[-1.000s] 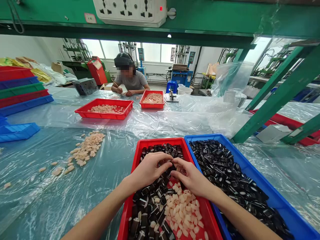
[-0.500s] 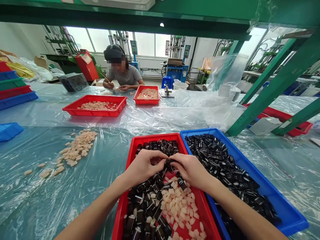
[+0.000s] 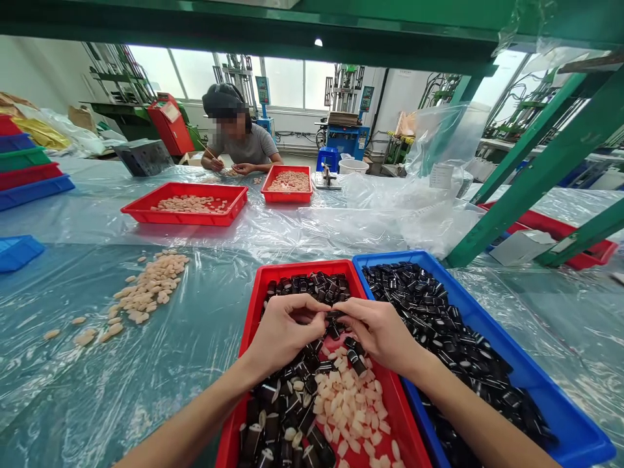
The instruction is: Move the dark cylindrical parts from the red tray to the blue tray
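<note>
Factory work table under clear plastic sheeting (image 3: pixel 121 390), a green steel frame (image 3: pixel 536 169) rising well to the right of a red tray (image 3: pixel 253 305) at the near edge. Blue tray (image 3: pixel 536 390), heaped with black-and-white cylindrical pieces (image 3: pixel 439 331), touching the red tray's right side. Stack of red, green and blue trays (image 3: pixel 24 162) far to the left of the red tray. Beyond the red tray, two more red trays of pale peach pieces: a wider one (image 3: pixel 146 208) and a smaller one (image 3: pixel 287 195). Further beyond it, across the table, a seated co-worker (image 3: pixel 241 146) in a grey T-shirt, both hands low over the table. Loose spill of peach pieces (image 3: pixel 146 286) on the sheeting, just left of the red tray. Inside the red tray, dark cylinders (image 3: pixel 307 286) along the far and left sides, peach chips (image 3: pixel 346 403) in the near right part. Left hand (image 3: pixel 285 331) and right hand (image 3: pixel 380 335) above the middle of the red tray, close together. Fingers (image 3: pixel 312 312) of both hands curled inward, tips meeting and gripping one small black piece (image 3: pixel 335 316).
</note>
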### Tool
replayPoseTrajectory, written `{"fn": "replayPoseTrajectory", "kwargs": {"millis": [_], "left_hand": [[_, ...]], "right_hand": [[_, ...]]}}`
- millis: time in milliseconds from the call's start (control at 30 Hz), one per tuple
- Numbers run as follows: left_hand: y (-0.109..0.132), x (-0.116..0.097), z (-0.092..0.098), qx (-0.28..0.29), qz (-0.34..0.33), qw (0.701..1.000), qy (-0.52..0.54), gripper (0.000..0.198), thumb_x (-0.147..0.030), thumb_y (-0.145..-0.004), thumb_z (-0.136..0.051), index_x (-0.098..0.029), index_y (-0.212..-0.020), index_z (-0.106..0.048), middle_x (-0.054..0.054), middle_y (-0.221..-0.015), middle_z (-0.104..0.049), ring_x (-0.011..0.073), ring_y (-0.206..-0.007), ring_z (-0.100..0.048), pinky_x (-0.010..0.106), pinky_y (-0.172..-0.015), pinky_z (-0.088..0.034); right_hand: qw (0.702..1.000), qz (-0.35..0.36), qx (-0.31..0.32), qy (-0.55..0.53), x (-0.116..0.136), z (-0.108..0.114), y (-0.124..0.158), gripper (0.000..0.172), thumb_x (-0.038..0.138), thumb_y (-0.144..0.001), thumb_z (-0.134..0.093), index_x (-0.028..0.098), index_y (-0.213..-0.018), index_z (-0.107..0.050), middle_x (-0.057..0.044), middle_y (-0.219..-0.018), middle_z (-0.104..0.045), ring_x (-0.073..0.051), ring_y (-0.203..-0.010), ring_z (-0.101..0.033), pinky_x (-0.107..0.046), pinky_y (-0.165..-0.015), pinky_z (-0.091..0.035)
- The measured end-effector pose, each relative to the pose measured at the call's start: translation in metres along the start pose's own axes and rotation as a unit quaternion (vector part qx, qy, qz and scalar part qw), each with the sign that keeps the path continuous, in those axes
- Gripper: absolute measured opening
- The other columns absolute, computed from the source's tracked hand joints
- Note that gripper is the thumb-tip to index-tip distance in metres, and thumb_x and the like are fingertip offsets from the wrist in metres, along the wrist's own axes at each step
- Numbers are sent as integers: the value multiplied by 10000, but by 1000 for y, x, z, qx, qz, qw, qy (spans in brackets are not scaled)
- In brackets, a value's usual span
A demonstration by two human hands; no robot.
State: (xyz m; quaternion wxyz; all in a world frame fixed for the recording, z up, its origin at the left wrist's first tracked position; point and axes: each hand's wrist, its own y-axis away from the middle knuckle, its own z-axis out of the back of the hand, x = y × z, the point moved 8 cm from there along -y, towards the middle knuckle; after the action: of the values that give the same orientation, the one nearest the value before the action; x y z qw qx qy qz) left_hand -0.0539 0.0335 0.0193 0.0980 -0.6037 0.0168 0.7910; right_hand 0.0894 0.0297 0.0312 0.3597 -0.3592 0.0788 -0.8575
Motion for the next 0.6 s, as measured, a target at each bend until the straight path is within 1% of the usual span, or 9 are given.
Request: {"fn": "replayPoseTrajectory", "kwargs": {"millis": [133,200,267,333,400,467,500,533,600], "left_hand": [[-1,1,2,-7,14,998,56,158,-228,-736,-629,-146,-803,-746,56,-752,-759,185,-672,-720,270,-624,-592],[-2,-2,4,-9,5,997,81,146,-220,-740,-626,-147,-796,-739,52,-727,-758,182,-667,-726,272,-644,-602],[-3,-6,4,1,-3,995,100,141,-221,-760,-614,-146,-790,-729,48,-694,-751,170,-643,-719,267,-642,-602],[-1,-9,-2,35,-1,995,96,153,-215,-782,-595,-141,-794,-729,55,-712,-756,165,-644,-716,250,-612,-590],[5,-12,-16,115,-4,992,51,175,-187,-788,-583,-143,-822,-749,58,-746,-765,163,-661,-714,232,-589,-572],[14,-19,-31,205,-37,978,-21,215,-154,-790,-577,-160,-879,-774,51,-803,-776,158,-700,-711,231,-634,-567],[18,-23,-35,233,-60,969,-54,239,-145,-798,-573,-173,-914,-780,44,-831,-779,154,-719,-708,234,-671,-564],[20,-27,-36,243,-82,964,-78,257,-144,-810,-565,-184,-946,-780,39,-859,-781,153,-739,-707,237,-700,-560],[16,-32,-28,212,-102,966,-106,265,-154,-837,-549,-192,-966,-777,32,-886,-783,155,-768,-709,236,-722,-551]], "right_hand": [[998,-16,-4,-61,2,1,-1,236,200,-974,-457,207,-1074,-671,-46,-921,-722,-145,-776,-667,-249,-696,-508],[996,-23,1,-89,4,2,-3,238,203,-973,-463,209,-1068,-681,-48,-946,-730,-149,-805,-676,-257,-726,-523],[994,-30,24,-98,4,5,-3,234,213,-970,-481,222,-1074,-691,-39,-966,-736,-148,-824,-683,-263,-754,-532],[996,-53,36,-63,-6,15,-2,221,239,-959,-511,232,-1070,-702,-34,-997,-743,-163,-858,-691,-289,-795,-539],[995,-100,16,7,-26,34,0,231,272,-953,-513,233,-1069,-708,-43,-1025,-745,-191,-874,-696,-335,-810,-549],[986,-136,-21,91,-44,57,4,274,294,-942,-519,229,-1154,-680,-62,-1078,-731,-228,-921,-685,-392,-829,-550],[982,-137,-34,128,-48,66,5,314,297,-931,-533,228,-1214,-648,-72,-1123,-715,-248,-979,-665,-420,-858,-540],[978,-128,-43,157,-49,71,6,349,291,-920,-547,226,-1255,-618,-79,-1164,-694,-262,-1043,-635,-443,-896,-520],[978,-102,-39,179,-41,71,6,320,267,-919,-549,218,-1228,-615,-84,-1170,-678,-264,-1098,-589,-449,-939,-483]]}}
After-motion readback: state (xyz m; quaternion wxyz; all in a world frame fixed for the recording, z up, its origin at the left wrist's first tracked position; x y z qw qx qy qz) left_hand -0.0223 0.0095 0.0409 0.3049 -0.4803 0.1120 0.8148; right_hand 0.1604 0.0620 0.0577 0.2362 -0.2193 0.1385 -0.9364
